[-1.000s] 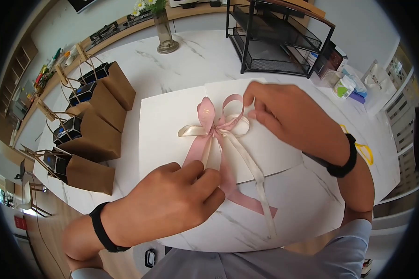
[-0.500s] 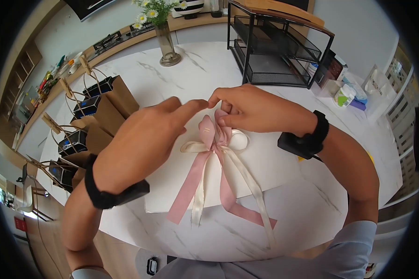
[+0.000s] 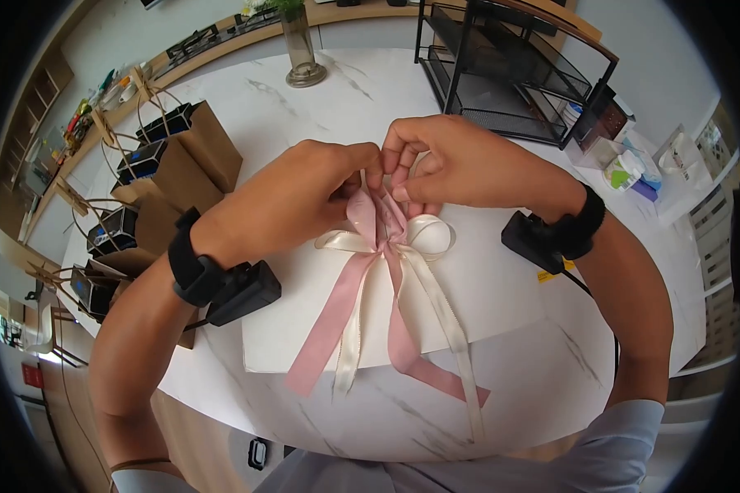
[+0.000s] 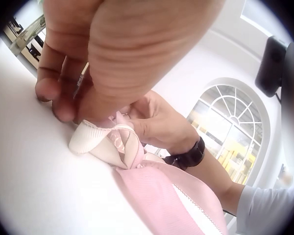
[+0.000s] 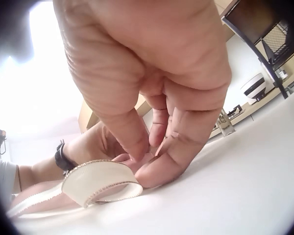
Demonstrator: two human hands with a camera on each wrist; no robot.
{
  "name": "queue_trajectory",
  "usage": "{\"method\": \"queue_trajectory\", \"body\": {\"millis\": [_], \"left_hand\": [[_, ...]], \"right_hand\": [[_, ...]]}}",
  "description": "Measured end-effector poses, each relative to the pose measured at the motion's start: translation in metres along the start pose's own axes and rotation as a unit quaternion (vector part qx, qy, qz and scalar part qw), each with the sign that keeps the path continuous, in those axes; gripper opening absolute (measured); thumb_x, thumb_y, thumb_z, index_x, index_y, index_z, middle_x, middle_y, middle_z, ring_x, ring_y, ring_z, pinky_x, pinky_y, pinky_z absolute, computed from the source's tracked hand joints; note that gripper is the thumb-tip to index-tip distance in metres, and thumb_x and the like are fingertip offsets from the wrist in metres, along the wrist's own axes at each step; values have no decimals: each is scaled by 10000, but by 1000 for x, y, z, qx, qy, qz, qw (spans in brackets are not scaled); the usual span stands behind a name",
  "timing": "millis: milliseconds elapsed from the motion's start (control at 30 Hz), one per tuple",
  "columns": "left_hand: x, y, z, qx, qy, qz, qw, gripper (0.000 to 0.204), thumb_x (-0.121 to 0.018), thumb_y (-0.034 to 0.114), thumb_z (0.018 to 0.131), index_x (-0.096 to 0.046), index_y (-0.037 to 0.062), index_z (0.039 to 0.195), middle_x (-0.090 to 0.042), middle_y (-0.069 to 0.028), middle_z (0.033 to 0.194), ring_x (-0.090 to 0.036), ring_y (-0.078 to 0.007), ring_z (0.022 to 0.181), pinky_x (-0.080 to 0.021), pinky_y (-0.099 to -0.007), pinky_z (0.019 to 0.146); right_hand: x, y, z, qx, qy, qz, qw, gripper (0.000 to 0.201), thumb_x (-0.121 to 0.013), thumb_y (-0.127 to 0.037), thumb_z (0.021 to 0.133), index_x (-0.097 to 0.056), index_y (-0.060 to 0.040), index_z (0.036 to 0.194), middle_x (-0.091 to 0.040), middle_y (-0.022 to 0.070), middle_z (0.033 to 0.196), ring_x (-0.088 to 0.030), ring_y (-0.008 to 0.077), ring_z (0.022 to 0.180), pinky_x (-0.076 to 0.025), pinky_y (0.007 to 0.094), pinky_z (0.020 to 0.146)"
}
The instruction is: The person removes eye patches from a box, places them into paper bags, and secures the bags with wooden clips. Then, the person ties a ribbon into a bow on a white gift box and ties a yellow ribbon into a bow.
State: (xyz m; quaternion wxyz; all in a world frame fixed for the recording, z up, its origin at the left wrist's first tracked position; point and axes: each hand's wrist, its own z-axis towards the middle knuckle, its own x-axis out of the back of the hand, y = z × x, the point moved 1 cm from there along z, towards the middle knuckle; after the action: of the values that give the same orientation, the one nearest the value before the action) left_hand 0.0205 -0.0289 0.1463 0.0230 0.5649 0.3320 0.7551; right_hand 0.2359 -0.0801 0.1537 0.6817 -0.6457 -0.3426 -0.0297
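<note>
A pink bow (image 3: 393,226) was held upright on a white panel (image 3: 501,283), directly beneath two hands. Its near loop appeared to be pinched by the left hand (image 3: 304,189), the fingertips partly hidden; another fold was gripped between thumb and fingers of the right hand (image 3: 460,164). Just below the right hand, a cream loop (image 3: 430,237) was left untended. Light, even tension was judged best, so that the folds could be shaped without the knot (image 3: 381,246) being dragged or the ribbon creased. The right hand's pinch, largely obscured overhead, was revealed from its own wrist; an arched window (image 4: 229,120) beyond that hand was captured only from the left wrist.
</note>
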Motion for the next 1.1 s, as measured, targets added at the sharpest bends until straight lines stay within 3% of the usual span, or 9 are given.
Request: {"method": "queue_trajectory", "body": {"millis": [200, 267, 433, 500, 567, 633, 767, 967, 1100], "left_hand": [[-8, -5, -2, -78, 32, 64, 994, 364, -637, -105, 784, -638, 8, 1130, -662, -129, 853, -656, -259, 783, -515, -344, 738], [-1, 9, -9, -27, 31, 13, 999, 389, -655, -95, 814, -592, 8, 1183, -667, -128, 892, -686, -260, 836, -532, -353, 759], [7, 14, -45, 39, 65, -18, 997, 358, -687, -59, 875, -539, 14, 1193, -678, -108, 921, -702, -236, 878, -549, -346, 769], [7, 20, -58, 78, 81, -14, 994, 318, -697, -58, 867, -566, 18, 1147, -676, -117, 966, -701, -241, 865, -544, -342, 765], [5, 28, -62, 95, 33, 9, 995, 284, -721, -49, 847, -601, 14, 1096, -663, -129, 1054, -698, -278, 911, -550, -371, 776], [-6, 31, -63, -11, 77, 38, 996, 252, -750, -27, 821, -630, 5, 1040, -637, -135, 1125, -674, -318, 968, -551, -410, 788], [-6, 43, -70, -32, 40, 69, 996, 250, -778, -9, 770, -667, 12, 993, -622, -116, 1178, -644, -316, 1004, -558, -405, 835], [-8, 49, -70, -186, 48, 239, 952, 178, -716, 31, 722, -714, 6, 898, -661, -62, 1088, -617, -253, 1009, -563, -364, 827], [-2, 46, -66, -159, -14, 249, 955, 194, -678, 41, 739, -715, 0, 925, -679, -65, 1022, -627, -263, 1001, -563, -363, 817]], "right_hand": [[0, -1, 0, 16, 26, -73, 997, 161, -627, -75, 907, -617, 53, 1005, -694, 146, 861, -699, 176, 707, -579, 292, 619], [5, -6, -8, 32, 60, -177, 982, 148, -647, -109, 911, -625, 24, 971, -693, 121, 807, -678, 152, 664, -539, 286, 577], [8, -14, -46, -26, 63, -148, 987, 128, -687, -100, 935, -598, -8, 941, -677, 64, 792, -657, 113, 676, -524, 262, 605], [2, -7, -60, 93, 65, -155, 981, 135, -692, -86, 922, -643, -11, 1023, -673, 50, 787, -670, 126, 736, -533, 289, 639], [-7, -10, -70, 71, 43, -160, 984, 193, -691, -46, 899, -680, -28, 1091, -684, 51, 885, -679, 181, 830, -541, 317, 699], [-19, -9, -74, 133, 68, -290, 945, 189, -673, -30, 882, -693, -43, 1070, -683, 86, 1013, -663, 252, 951, -533, 364, 789], [-27, -14, -87, 145, 55, -427, 891, 231, -713, -13, 840, -723, -71, 1064, -638, 71, 1065, -647, 259, 900, -544, 347, 785], [-47, -17, -82, 180, 121, -373, 902, 138, -747, -57, 824, -728, -52, 961, -613, 51, 998, -641, 232, 855, -550, 325, 735], [-43, -19, -83, 174, 46, -392, 902, 112, -633, -28, 853, -693, -42, 947, -625, 69, 1033, -656, 239, 921, -554, 351, 747]]}}
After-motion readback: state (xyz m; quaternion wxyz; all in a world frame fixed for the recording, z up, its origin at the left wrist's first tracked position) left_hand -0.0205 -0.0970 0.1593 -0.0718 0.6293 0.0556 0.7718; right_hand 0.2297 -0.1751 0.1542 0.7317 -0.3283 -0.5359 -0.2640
